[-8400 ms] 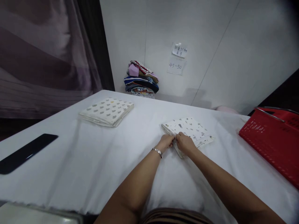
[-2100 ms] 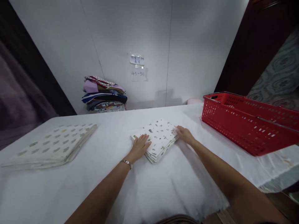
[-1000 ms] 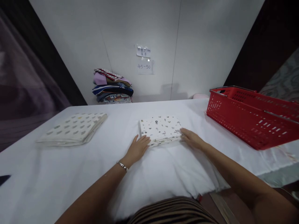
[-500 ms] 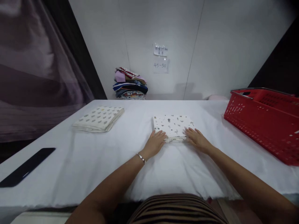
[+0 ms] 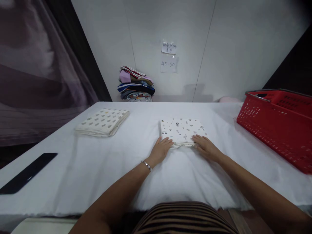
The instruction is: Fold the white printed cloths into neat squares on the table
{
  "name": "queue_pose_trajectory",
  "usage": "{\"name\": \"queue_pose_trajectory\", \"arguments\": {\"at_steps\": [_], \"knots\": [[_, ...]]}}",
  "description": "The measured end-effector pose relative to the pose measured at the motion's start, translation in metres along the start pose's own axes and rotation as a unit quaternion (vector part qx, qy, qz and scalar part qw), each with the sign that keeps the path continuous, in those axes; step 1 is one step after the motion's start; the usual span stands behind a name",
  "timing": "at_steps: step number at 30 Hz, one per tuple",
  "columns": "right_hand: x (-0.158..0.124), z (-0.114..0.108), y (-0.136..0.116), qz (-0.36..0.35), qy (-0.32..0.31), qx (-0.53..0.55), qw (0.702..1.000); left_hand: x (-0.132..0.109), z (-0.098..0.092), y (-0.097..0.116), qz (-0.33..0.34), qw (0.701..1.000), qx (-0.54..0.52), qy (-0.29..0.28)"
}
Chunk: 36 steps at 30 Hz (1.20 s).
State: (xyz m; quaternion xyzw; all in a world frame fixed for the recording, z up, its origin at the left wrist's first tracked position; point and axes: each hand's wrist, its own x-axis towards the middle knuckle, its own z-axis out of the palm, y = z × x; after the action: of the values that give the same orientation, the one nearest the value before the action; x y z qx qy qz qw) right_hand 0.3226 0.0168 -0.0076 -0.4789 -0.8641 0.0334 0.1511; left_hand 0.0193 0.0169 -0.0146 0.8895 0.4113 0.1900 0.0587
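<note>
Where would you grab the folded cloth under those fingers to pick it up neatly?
I'd likely pinch the folded cloth at both ends of its near edge, coming from the person's side: it lies flat on the white tabletop, stacked layers showing along that edge, with the left hand and right hand at its near corners.

Folded print cloth [image 5: 180,130] in the middle is looking matt and soft, white table cover [image 5: 97,165] is coming across as smooth fabric with light wrinkles, red basket [image 5: 275,126] is giving slightly glossy plastic with a metal handle [image 5: 258,96], bracelet [image 5: 147,165] is gleaming like polished metal, and that black slab [image 5: 29,174] is catching light, all smooth and glossy
</note>
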Motion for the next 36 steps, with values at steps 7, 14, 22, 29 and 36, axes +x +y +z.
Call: {"name": "queue_pose_trajectory", "arguments": {"at_steps": [7, 14, 22, 29, 36], "knots": [[0.01, 0.009, -0.022, -0.035, 0.011, 0.012, 0.999, -0.002, -0.001, -0.001, 0.019, 0.999, 0.032, 0.028], [0.004, 0.019, -0.016, -0.059, 0.025, 0.024, 0.998, 0.002, -0.011, 0.007, -0.015, 0.999, -0.013, 0.048], [0.013, 0.005, -0.023, -0.016, -0.018, 0.105, 0.994, 0.022, -0.004, 0.026, 0.028, 0.998, 0.048, 0.016], [0.071, -0.002, 0.014, 0.095, 0.057, 0.104, 0.988, 0.026, -0.01, 0.024, 0.001, 1.0, 0.011, 0.003], [0.103, 0.03, 0.061, 0.124, 0.043, -0.067, 0.989, 0.037, -0.008, 0.004, -0.126, 0.992, -0.005, -0.005]]}}
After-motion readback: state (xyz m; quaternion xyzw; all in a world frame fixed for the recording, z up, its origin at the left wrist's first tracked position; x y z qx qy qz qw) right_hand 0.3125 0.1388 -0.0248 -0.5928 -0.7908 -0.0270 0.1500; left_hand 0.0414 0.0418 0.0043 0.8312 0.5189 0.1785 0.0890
